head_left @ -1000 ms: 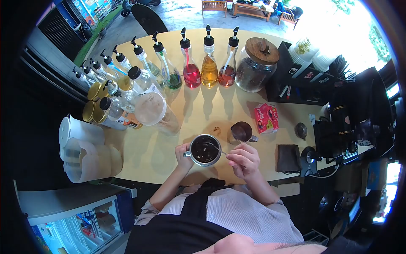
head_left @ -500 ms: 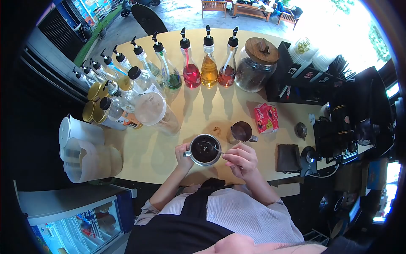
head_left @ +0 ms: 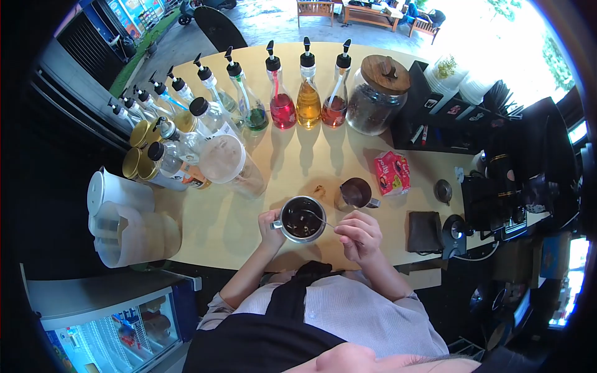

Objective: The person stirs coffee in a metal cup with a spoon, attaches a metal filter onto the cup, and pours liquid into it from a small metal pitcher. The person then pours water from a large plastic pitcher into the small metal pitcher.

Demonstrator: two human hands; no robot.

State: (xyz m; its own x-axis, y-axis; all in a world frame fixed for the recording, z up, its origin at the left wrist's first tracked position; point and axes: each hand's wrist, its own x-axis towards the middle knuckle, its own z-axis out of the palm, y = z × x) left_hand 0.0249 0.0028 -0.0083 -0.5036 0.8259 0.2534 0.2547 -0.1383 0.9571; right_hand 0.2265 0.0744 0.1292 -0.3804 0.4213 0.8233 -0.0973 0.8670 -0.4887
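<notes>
A steel mug [head_left: 302, 219] filled with dark liquid stands on the pale wooden counter [head_left: 214, 224], near its front edge. My left hand [head_left: 270, 225] grips the mug's handle on its left side. My right hand [head_left: 357, 235] pinches the handle of a thin metal spoon [head_left: 318, 218], whose bowl dips into the dark liquid. A smaller dark metal cup [head_left: 356, 194] stands just behind and to the right of the mug.
Pump bottles of coloured syrup [head_left: 283, 105] line the counter's back edge beside a wooden-lidded glass jar [head_left: 377, 96]. Plastic pitchers [head_left: 127, 227] stand at the left. A pink packet [head_left: 392, 173], a dark folded cloth [head_left: 424, 232] and black coffee equipment [head_left: 504, 186] fill the right.
My right hand has shifted slightly left and back right with the spoon, moving it within the dark liquid. The mug and my left hand stay in place.
</notes>
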